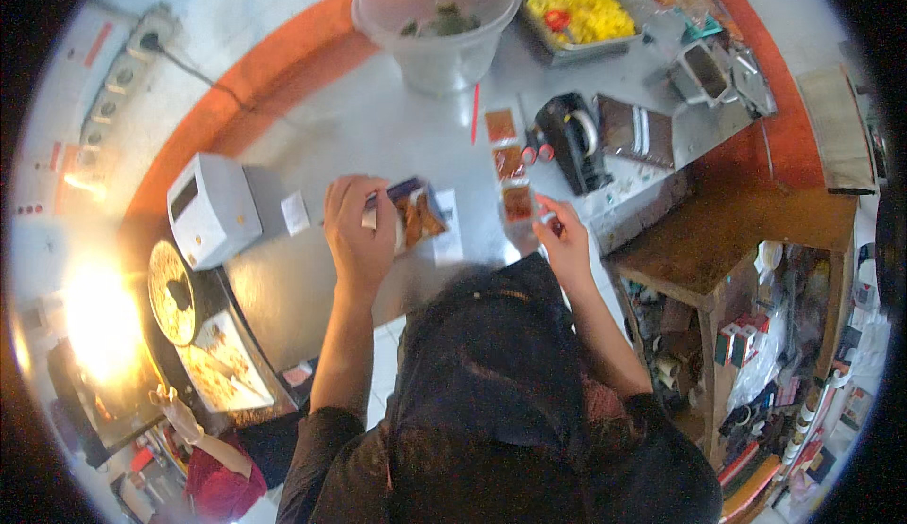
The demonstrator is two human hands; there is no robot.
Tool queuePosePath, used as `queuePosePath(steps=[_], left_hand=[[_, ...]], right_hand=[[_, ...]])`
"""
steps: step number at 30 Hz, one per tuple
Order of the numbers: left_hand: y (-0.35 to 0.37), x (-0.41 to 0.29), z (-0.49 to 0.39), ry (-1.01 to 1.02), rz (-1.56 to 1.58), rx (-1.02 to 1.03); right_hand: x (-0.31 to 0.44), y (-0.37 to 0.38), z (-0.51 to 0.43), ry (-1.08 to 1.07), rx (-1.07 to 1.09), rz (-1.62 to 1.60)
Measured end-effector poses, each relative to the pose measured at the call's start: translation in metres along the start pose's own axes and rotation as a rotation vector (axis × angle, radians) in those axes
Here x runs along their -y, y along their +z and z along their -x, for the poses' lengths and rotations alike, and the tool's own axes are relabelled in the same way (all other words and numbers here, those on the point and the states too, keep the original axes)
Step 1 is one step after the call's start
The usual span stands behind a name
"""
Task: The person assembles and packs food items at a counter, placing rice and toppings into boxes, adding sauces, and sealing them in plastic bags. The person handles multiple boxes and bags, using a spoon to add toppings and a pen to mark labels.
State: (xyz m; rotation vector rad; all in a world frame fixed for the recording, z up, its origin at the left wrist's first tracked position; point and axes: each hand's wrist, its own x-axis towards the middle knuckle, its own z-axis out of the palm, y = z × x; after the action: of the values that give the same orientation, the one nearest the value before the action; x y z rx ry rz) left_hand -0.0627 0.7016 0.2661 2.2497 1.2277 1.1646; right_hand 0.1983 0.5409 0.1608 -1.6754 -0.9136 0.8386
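Note:
My left hand (360, 223) grips the left side of a small dark-blue box (407, 187). Brown food pieces (421, 216) show at its open side; the exact contents are blurred. With thumb and fingertips, my right hand (563, 237) pinches the right edge of the nearest transparent sauce packet (517, 204), filled with something red-brown. Beyond it, a second packet (509, 162) and a third packet (500, 126) lie in a row on the metal table (333, 134). A white printed paper (448, 226) lies between my hands, partly behind the box.
Past the packets are red-handled scissors (537, 154), a black tape dispenser (577, 141), a brown packet (635, 131), a plastic tub (443, 49) and a tray of yellow food (581, 17). Left are a white device (212, 208) and another person's gloved hand (177, 414).

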Motion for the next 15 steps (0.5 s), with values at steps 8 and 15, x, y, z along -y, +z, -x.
queuePosePath(steps=[8, 15], left_hand=[[0.177, 0.015, -0.258, 0.258, -0.377, 0.408], [0.286, 0.096, -0.364, 0.046, -0.703, 1.047]], right_hand=[[0.010, -0.153, -0.068, -0.071, -0.193, -0.312], [-0.026, -0.359, -0.159, 0.003, -0.470, -0.319]])
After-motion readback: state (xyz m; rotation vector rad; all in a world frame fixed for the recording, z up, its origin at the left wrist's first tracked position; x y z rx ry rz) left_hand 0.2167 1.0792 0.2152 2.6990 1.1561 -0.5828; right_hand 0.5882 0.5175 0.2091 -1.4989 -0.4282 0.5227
